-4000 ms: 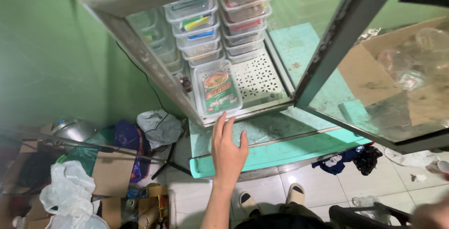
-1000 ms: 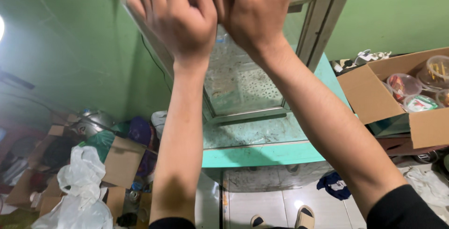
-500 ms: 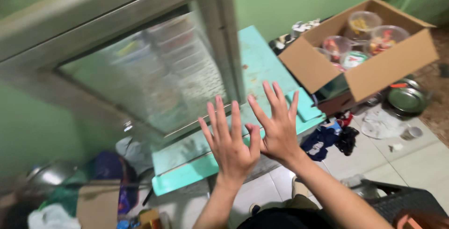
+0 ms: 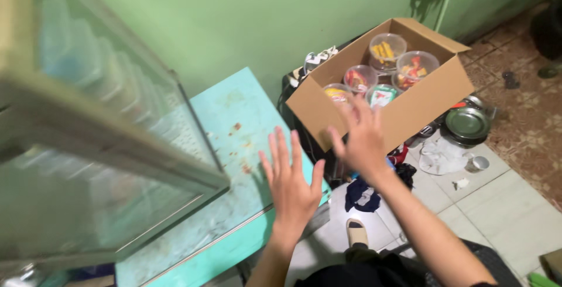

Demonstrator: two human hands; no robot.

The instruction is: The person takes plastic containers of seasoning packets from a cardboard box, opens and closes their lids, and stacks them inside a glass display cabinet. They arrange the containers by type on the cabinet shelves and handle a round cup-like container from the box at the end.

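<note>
My left hand [image 4: 291, 178] is spread flat, fingers apart, above the front corner of a turquoise table [image 4: 237, 146]. My right hand [image 4: 360, 136] is also spread and blurred with motion, reaching toward a brown cardboard box [image 4: 404, 102] to the right. The box holds several round clear plastic tubs [image 4: 386, 50] with coloured snacks inside. Neither hand holds anything. A glass display cabinet [image 4: 99, 164] with a metal frame stands on the table at the left, with stacked clear containers dimly visible behind its glass.
A green wall runs behind everything. On the tiled floor right of the box lie a metal pot lid [image 4: 467, 124], a white plastic bag [image 4: 440, 155] and a small cup [image 4: 479, 163]. Dark cloth [image 4: 362, 196] and my sandalled foot [image 4: 356, 231] are below.
The view has swung right, from the cabinet front to the cardboard box. Both hands came down from the cabinet, fingers spread, and the right hand moved toward the box.
</note>
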